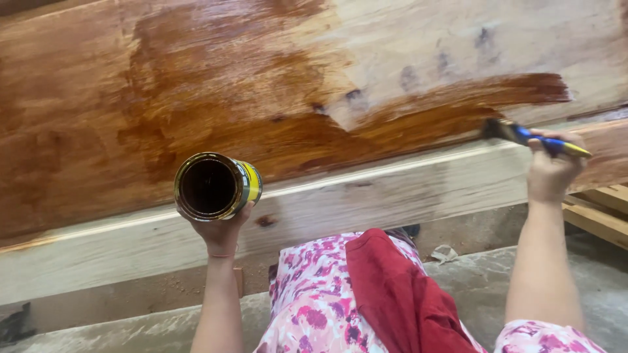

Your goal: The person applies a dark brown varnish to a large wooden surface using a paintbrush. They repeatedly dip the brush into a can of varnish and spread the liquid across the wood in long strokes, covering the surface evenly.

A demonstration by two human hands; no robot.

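My left hand (219,230) holds a small open tin (216,185) from below; the tin is tilted toward me and holds dark brown stain. My right hand (551,168) grips a paintbrush (531,138) with a blue and yellow handle, its bristles touching the front edge of a large wooden slab (261,85). The slab's left and middle parts are wet and glossy brown. Its upper right part (458,39) is pale bare wood with a fresh brown streak across it.
A pale front face (366,196) of the slab runs diagonally below the stained top. Wooden planks (602,212) lie at the right. Below is a grey concrete floor (471,274). A red cloth (399,294) hangs over my pink floral clothing.
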